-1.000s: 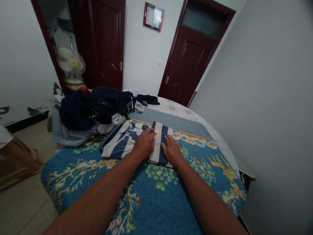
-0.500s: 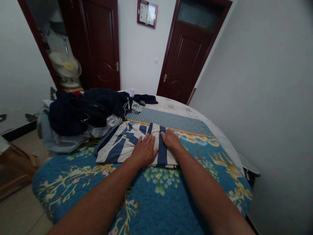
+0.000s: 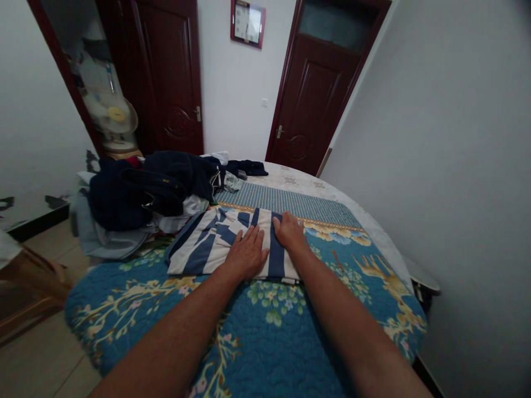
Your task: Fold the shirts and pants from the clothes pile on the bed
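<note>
A folded striped cloth (image 3: 203,243), navy and off-white, probably a garment, lies flat before me on the blue floral quilted cover. My left hand (image 3: 248,253) rests palm down across its middle, fingers stretched out and slightly apart. At the cloth's far right corner is my right hand (image 3: 289,231). Its thumb lies on top of the fabric, and its bent fingers curl over the right edge, partly hidden. Some creases run through the cloth's left half.
A heap of dark navy clothes (image 3: 166,177) lies at the left, with grey garments (image 3: 110,237) under it. The quilted cover (image 3: 282,354) lies over a table with a rounded edge. A wooden chair (image 3: 37,293) stands at the left, a white wall (image 3: 456,138) at the right.
The right hand's fingers have shifted slightly at the cloth's corner. My left hand stays in place. The view has moved a little; the cloth lies as before.
</note>
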A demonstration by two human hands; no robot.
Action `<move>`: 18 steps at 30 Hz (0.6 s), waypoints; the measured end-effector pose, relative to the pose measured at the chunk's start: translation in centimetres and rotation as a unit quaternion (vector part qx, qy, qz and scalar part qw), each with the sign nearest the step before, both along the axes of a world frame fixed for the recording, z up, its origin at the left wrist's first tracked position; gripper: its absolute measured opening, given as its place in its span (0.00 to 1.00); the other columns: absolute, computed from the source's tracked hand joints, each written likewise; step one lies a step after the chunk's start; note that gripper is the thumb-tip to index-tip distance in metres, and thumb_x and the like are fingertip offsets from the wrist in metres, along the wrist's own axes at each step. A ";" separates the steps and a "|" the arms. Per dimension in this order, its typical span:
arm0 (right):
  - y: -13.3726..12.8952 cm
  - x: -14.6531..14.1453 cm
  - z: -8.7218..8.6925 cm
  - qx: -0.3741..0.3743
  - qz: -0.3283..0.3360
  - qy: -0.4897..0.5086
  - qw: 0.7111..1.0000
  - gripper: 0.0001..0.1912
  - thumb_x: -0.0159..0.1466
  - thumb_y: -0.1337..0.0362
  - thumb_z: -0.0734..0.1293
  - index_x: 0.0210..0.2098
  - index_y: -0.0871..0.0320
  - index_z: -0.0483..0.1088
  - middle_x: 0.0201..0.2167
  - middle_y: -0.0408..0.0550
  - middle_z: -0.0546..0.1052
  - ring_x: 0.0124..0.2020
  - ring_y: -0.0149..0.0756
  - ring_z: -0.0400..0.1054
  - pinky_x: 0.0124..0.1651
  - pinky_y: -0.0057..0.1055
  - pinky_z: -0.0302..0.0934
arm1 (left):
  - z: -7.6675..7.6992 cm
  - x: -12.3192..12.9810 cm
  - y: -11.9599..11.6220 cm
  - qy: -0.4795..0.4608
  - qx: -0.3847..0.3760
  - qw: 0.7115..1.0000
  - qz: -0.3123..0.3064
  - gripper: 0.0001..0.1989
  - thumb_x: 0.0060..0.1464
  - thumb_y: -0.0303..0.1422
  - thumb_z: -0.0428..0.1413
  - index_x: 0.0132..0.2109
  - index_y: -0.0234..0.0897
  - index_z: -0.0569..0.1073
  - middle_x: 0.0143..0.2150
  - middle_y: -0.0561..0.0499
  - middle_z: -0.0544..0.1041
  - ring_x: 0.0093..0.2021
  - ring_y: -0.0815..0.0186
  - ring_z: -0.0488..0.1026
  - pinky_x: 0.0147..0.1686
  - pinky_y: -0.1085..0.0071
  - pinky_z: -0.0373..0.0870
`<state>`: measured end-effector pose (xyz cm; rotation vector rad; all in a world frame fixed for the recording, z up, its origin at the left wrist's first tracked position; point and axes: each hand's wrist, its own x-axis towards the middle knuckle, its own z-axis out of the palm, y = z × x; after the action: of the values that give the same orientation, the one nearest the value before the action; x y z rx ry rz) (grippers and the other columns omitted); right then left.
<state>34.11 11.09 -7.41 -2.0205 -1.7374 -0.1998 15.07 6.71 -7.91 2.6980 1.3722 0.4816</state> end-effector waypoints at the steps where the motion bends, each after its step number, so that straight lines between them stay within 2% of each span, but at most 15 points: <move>1: -0.8 -0.1 -0.2 0.001 0.011 -0.004 1.000 0.30 0.77 0.50 0.56 0.68 0.65 0.66 0.72 0.69 0.65 0.74 0.56 0.57 0.74 0.61 0.42 | 0.0 0.0 0.0 0.001 0.001 1.000 0.000 0.32 0.71 0.41 0.46 0.76 0.31 0.60 0.79 0.34 0.56 0.80 0.47 0.50 0.76 0.42 0.46; 7: -7.5 -0.4 -1.8 -0.031 0.087 -0.023 0.995 0.35 0.77 0.49 0.58 0.75 0.64 0.59 0.77 0.64 0.56 0.78 0.58 0.47 0.76 0.63 0.43 | 0.0 -0.2 0.0 0.005 0.011 1.000 -0.004 0.31 0.71 0.38 0.44 0.76 0.29 0.60 0.79 0.35 0.57 0.79 0.49 0.52 0.76 0.43 0.48; 12: -13.2 -0.2 -2.0 -0.050 0.133 -0.027 0.989 0.38 0.75 0.47 0.59 0.77 0.60 0.56 0.79 0.59 0.50 0.80 0.58 0.43 0.77 0.61 0.43 | 0.1 -0.3 -0.1 0.002 0.017 1.000 0.000 0.31 0.71 0.37 0.45 0.75 0.29 0.61 0.79 0.34 0.57 0.79 0.49 0.52 0.75 0.44 0.49; 15: -15.9 -0.2 -2.1 -0.047 0.143 -0.028 0.988 0.38 0.74 0.46 0.61 0.78 0.56 0.56 0.80 0.56 0.47 0.80 0.58 0.41 0.77 0.63 0.42 | 0.1 -0.2 -0.1 0.002 0.018 1.000 0.010 0.30 0.71 0.38 0.45 0.75 0.31 0.61 0.79 0.35 0.57 0.79 0.49 0.53 0.75 0.45 0.49; 18: -17.5 0.1 -2.4 -0.061 0.156 -0.023 0.986 0.40 0.73 0.45 0.63 0.78 0.56 0.56 0.80 0.57 0.47 0.79 0.60 0.43 0.77 0.65 0.43 | 0.0 -0.1 0.0 0.000 0.020 1.000 0.017 0.31 0.71 0.39 0.45 0.75 0.30 0.61 0.79 0.34 0.58 0.79 0.48 0.54 0.76 0.45 0.49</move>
<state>34.19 -6.46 -9.79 -1.8043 -2.1106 -0.0379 14.92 6.66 -7.87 2.7092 1.4262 0.5168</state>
